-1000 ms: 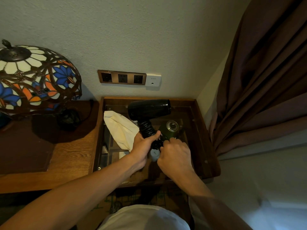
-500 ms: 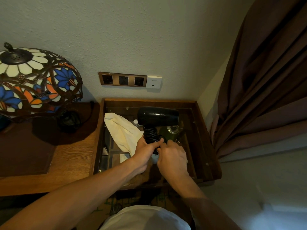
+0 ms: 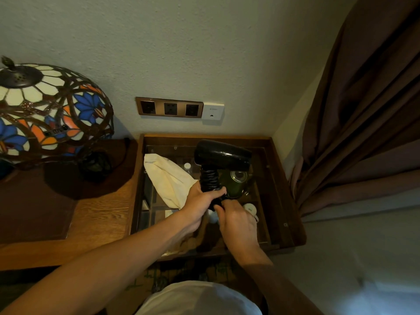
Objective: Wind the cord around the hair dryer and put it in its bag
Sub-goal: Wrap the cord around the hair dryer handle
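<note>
Finishing the wind: your left hand (image 3: 200, 201) is clamped on the lower handle of the hair dryer (image 3: 221, 155), over the coils of cord (image 3: 209, 179). Your right hand (image 3: 236, 220) is closed at the handle's base, probably on the cord's tail or plug, though that is hidden. Keep the left grip tight so the coils don't slip, and tuck the end under the last turn. The dryer is held above the wooden tray (image 3: 276, 155), toward its back edge. The handle stands roughly upright; the barrel's long axis runs along that edge, and which end is the nozzle is unclear. The cream bag (image 3: 169, 180) lies by the tray's left edge.
</note>
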